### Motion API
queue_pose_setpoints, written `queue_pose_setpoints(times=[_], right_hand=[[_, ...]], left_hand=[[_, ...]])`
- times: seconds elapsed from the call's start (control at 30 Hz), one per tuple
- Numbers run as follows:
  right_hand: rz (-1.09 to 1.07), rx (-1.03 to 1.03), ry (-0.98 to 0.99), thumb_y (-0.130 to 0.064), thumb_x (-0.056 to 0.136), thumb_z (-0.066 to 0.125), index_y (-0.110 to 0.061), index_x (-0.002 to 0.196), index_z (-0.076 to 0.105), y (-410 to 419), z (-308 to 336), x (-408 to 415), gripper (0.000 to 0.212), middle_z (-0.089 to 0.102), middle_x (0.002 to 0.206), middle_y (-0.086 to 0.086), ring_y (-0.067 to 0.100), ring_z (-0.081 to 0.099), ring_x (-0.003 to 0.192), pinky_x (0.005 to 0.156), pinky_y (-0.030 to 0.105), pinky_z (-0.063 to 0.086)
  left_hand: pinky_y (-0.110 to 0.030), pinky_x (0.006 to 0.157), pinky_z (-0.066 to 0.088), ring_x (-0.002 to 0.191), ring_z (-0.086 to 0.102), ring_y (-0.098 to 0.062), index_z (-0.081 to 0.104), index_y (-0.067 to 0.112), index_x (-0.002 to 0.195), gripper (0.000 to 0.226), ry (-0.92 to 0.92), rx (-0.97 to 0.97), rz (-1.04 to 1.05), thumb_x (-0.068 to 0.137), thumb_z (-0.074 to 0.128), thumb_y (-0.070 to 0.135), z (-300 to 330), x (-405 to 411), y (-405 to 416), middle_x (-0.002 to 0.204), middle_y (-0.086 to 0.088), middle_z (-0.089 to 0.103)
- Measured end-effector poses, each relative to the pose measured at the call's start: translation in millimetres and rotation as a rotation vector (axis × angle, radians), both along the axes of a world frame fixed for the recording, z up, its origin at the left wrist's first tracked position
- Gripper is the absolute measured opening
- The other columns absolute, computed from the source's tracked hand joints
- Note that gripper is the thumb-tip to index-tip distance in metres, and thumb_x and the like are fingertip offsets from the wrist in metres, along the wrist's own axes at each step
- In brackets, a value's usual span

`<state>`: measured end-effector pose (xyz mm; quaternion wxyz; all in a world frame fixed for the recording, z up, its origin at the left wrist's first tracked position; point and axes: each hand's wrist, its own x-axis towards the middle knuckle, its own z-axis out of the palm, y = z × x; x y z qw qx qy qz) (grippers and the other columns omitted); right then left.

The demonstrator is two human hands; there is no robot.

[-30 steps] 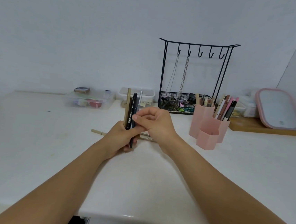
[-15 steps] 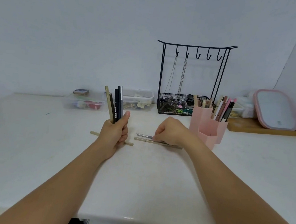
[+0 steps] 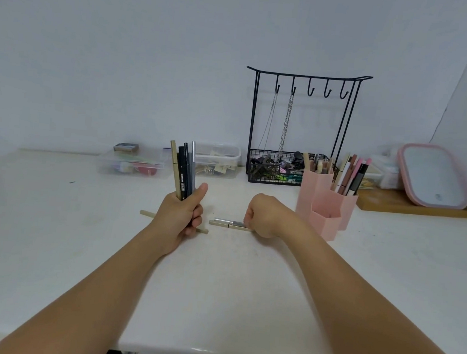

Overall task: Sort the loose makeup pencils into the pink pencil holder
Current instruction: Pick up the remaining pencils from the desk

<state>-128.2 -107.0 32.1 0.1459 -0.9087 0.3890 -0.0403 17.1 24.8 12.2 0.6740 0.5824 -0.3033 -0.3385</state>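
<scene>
My left hand (image 3: 180,218) grips an upright bundle of makeup pencils (image 3: 184,169), beige, black and grey. Behind it a beige pencil (image 3: 146,213) lies flat on the white table, partly hidden by the hand. My right hand (image 3: 268,216) is down on the table with its fingers curled over two pencils (image 3: 226,223), one silver and one beige, that lie side by side. The pink pencil holder (image 3: 327,203) stands just right of my right hand, with several pencils in its taller cells and its low front cell open.
A black wire jewellery stand (image 3: 296,131) with hanging chains and a filled basket stands behind the holder. Two clear plastic boxes (image 3: 134,163) sit at the back left. A pink-framed mirror (image 3: 433,176) leans on a wooden tray at the back right.
My right hand left the bundle, moved right and down to the two pencils on the table. My left hand shifted left with the bundle.
</scene>
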Motion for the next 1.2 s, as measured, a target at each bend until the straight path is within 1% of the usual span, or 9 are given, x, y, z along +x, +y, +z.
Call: queue_pose_setpoints(times=[0.1, 0.17, 0.27, 0.37, 0.47, 0.6, 0.77, 1.03, 1.2], right_hand=[[0.020, -0.023, -0.040, -0.007, 0.089, 0.058, 0.006, 0.106, 0.070, 1.2, 0.7, -1.1, 0.024, 0.067, 0.112, 0.025, 0.036, 0.065, 0.100, 0.088, 0.042, 0.056], [0.027, -0.027, -0.107, -0.008, 0.090, 0.058, 0.006, 0.100, 0.072, 3.2, 4.3, -2.6, 0.022, 0.069, 0.106, 0.025, 0.033, 0.064, 0.088, 0.076, 0.035, 0.054], [0.033, -0.023, -0.330, -0.014, 0.097, 0.057, -0.006, 0.096, 0.074, 10.4, 15.7, -2.8, 0.018, 0.068, 0.089, 0.007, 0.024, 0.060, 0.081, 0.071, 0.031, 0.047], [0.063, 0.258, -0.718, -0.015, 0.098, 0.058, -0.011, 0.092, 0.067, 24.4, 26.2, 0.1, 0.011, 0.059, 0.073, -0.001, 0.012, 0.052, 0.063, 0.059, 0.021, 0.043], [0.130, 0.477, -0.895, -0.012, 0.097, 0.059, -0.011, 0.090, 0.065, 33.8, 30.0, 3.7, 0.009, 0.064, 0.076, 0.000, 0.009, 0.054, 0.060, 0.055, 0.020, 0.042], [0.206, 0.508, -0.932, -0.008, 0.094, 0.063, -0.011, 0.086, 0.066, 41.7, 26.4, 7.7, 0.009, 0.069, 0.074, 0.003, 0.010, 0.058, 0.059, 0.053, 0.024, 0.044], [0.230, 0.494, -1.026, -0.003, 0.090, 0.067, -0.004, 0.090, 0.067, 51.9, 22.3, 11.9, 0.001, 0.069, 0.073, 0.014, 0.019, 0.064, 0.063, 0.058, 0.024, 0.055], [0.243, 0.165, -1.084, -0.016, 0.080, 0.080, -0.011, 0.084, 0.075, 50.6, 13.1, 19.2, 0.008, 0.072, 0.078, 0.004, 0.011, 0.065, 0.069, 0.069, 0.025, 0.057], [0.141, 0.216, -0.943, -0.036, 0.092, 0.066, -0.019, 0.096, 0.072, 35.4, 22.3, 11.3, 0.019, 0.070, 0.091, -0.002, 0.017, 0.068, 0.082, 0.076, 0.038, 0.058]], left_hand=[[-0.019, 0.038, 0.021, 0.045, 0.027, -0.010, 0.034, 0.025, 0.072, 0.044, -0.006, -0.002, -0.012, 0.092, 0.068, 0.043, 0.6, -1.0, 0.9, 0.054, 0.005, 0.029], [-0.019, 0.037, 0.020, 0.045, 0.024, -0.010, 0.033, 0.025, 0.071, 0.045, 0.015, -0.004, -0.016, 0.093, 0.068, 0.043, 1.5, -1.4, 1.7, 0.054, 0.005, 0.027], [-0.021, 0.037, 0.019, 0.047, 0.021, -0.011, 0.033, 0.026, 0.070, 0.046, 0.047, -0.012, -0.030, 0.091, 0.069, 0.045, 3.6, -1.5, 2.3, 0.055, 0.006, 0.026], [-0.022, 0.040, 0.018, 0.048, 0.020, -0.011, 0.031, 0.026, 0.069, 0.048, 0.032, -0.040, -0.061, 0.089, 0.070, 0.045, 3.5, -4.3, 2.2, 0.055, 0.006, 0.024], [-0.021, 0.041, 0.020, 0.046, 0.023, -0.010, 0.033, 0.024, 0.067, 0.048, -0.011, -0.063, -0.116, 0.078, 0.072, 0.048, 3.1, -7.3, 3.2, 0.052, 0.007, 0.027], [-0.020, 0.040, 0.032, 0.045, 0.036, -0.012, 0.045, 0.015, 0.073, 0.050, -0.154, -0.093, -0.144, 0.061, 0.078, 0.051, 0.7, -7.5, 5.0, 0.053, 0.002, 0.037], [-0.023, 0.047, 0.036, 0.050, 0.039, -0.013, 0.055, 0.010, 0.078, 0.045, -0.279, -0.067, -0.196, 0.064, 0.095, 0.022, -5.6, -4.6, 2.6, 0.061, -0.001, 0.041], [-0.024, 0.038, 0.034, 0.049, 0.056, -0.023, 0.059, 0.005, 0.084, 0.025, -0.325, -0.028, -0.207, 0.099, 0.063, 0.025, -2.3, -12.9, 4.4, 0.057, -0.012, 0.052], [-0.022, 0.041, 0.029, 0.046, 0.028, -0.012, 0.040, 0.019, 0.073, 0.037, -0.107, -0.099, -0.024, 0.097, 0.066, 0.030, -0.7, -9.3, 0.5, 0.053, 0.003, 0.031]])
